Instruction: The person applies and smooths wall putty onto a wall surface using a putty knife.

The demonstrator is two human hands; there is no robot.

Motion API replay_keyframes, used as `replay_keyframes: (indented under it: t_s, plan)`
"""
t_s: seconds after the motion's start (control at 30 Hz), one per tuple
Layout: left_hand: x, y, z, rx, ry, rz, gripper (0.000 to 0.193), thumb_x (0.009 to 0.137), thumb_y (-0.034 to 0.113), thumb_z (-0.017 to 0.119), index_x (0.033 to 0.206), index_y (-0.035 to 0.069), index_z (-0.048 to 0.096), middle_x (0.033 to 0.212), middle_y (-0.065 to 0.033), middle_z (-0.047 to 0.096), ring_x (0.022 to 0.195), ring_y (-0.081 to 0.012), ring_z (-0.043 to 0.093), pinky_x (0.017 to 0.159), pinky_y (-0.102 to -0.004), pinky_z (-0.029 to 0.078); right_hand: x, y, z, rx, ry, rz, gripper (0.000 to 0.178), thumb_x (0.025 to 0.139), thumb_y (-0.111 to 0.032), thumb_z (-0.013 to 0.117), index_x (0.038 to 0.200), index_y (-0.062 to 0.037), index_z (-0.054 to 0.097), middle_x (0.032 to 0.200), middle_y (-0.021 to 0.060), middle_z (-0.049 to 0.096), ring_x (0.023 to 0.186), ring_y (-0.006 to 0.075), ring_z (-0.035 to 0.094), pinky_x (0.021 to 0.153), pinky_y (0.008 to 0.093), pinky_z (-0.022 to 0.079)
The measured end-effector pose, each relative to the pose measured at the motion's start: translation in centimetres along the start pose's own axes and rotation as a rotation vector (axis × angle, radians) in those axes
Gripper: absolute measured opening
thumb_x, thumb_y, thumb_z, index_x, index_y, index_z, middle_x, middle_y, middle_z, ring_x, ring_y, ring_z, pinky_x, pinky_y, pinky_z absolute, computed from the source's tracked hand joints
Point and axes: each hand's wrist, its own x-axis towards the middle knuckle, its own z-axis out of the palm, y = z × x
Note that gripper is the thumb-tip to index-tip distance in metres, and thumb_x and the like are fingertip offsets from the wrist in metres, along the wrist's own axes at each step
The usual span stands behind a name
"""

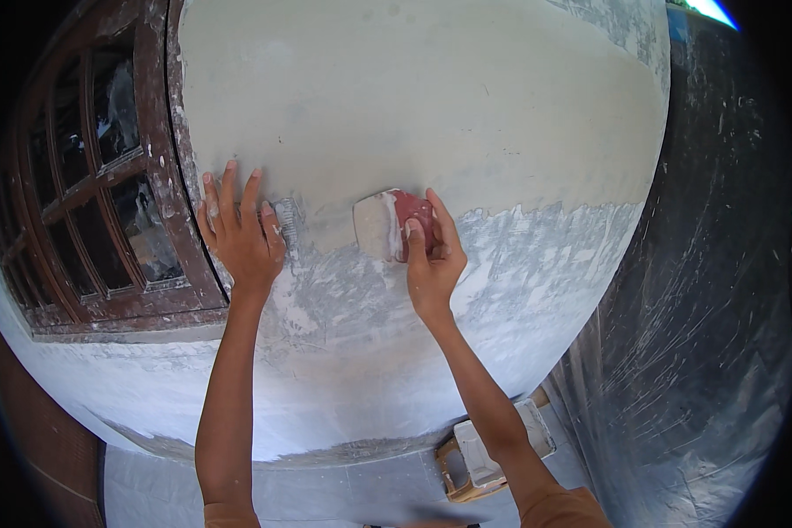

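Smooth cream plaster up top, patchy grey-white below: that's the wall (431,106), and a brown-framed window (143,163) sits just left of the left hand's fingers. Now the right hand (436,275): thumb pressed on the near face of a scraper (374,226), forefinger reaching up along its right edge, a snug pinch on the red part. Out to the left of those fingertips juts the pale, smeared part, pointing toward the other hand. Right forearm slanting up and leftward, hand upright above the wrist. And the left hand (245,248), holding nothing: fingers spread wide, tips upward, palm apparently against the wall, forearm nearly vertical.
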Motion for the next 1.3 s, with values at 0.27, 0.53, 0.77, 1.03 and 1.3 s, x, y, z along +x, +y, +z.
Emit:
replay_keyframes:
  t_s: [0.27, 0.53, 0.77, 1.03, 1.3]
  plan:
    - [-0.8, -0.1, -0.2, -0.069, -0.072, 0.019, 0.04, 0.096, 0.023, 0.044, 0.134, 0.018, 0.054, 0.148, -0.0067, 0.042, 0.142, -0.0313, 0.029, 0.111, -0.0489, 0.019, 1.2, -2.6, -7.9, -0.214, 0.223, -0.03, 0.041, 0.097, -0.005, 0.054, 0.137, 0.0013, 0.047, 0.114, 0.0158, 0.063, 0.103, 0.0158, 0.06, 0.09, 0.0283, 0.048]
    - [-2.8, 2.7, -2.1, -0.171, -0.163, -0.031, 0.042, 0.096, 0.027, 0.048, 0.137, 0.021, 0.051, 0.15, -0.0052, 0.038, 0.143, -0.0299, 0.026, 0.113, -0.0506, 0.019, -1.9, -5.6, -9.7, -0.3, 0.146, -0.022, 0.042, 0.097, -0.004, 0.054, 0.138, 0.0005, 0.047, 0.106, 0.016, 0.066, 0.098, 0.0147, 0.062, 0.088, 0.0271, 0.048]
    - [-5.8, 8.0, -5.8, -0.13, -0.277, -0.016, 0.043, 0.096, 0.028, 0.048, 0.138, 0.022, 0.05, 0.151, -0.0034, 0.037, 0.143, -0.0286, 0.028, 0.113, -0.0509, 0.02, -4.0, -6.2, -15.5, -0.294, 0.059, 0.031, 0.042, 0.096, -0.005, 0.055, 0.137, 0.0006, 0.048, 0.107, 0.017, 0.066, 0.098, 0.0149, 0.062, 0.089, 0.0285, 0.048]
    - [-14.0, 18.2, -10.7, -0.06, -0.52, -0.045, 0.043, 0.102, 0.034, 0.035, 0.142, 0.021, 0.044, 0.151, -0.0048, 0.035, 0.144, -0.0315, 0.026, 0.112, -0.0529, 0.023, -8.9, -4.6, -27.0, -0.273, -0.023, 0.221, 0.033, 0.094, -0.005, 0.06, 0.125, 0.0052, 0.056, 0.109, 0.0169, 0.067, 0.099, 0.015, 0.063, 0.086, 0.0274, 0.05]
    - [-25.9, 30.4, -14.7, -0.198, -0.95, -0.165, 0.041, 0.101, 0.03, 0.043, 0.14, 0.018, 0.046, 0.15, -0.0051, 0.038, 0.144, -0.0289, 0.027, 0.112, -0.0493, 0.027, -16.2, -2.3, -39.1, -0.537, -0.142, 0.607, 0.03, 0.092, -0.007, 0.06, 0.119, 0.0065, 0.057, 0.1, 0.0184, 0.069, 0.092, 0.0144, 0.066, 0.083, 0.0256, 0.051]
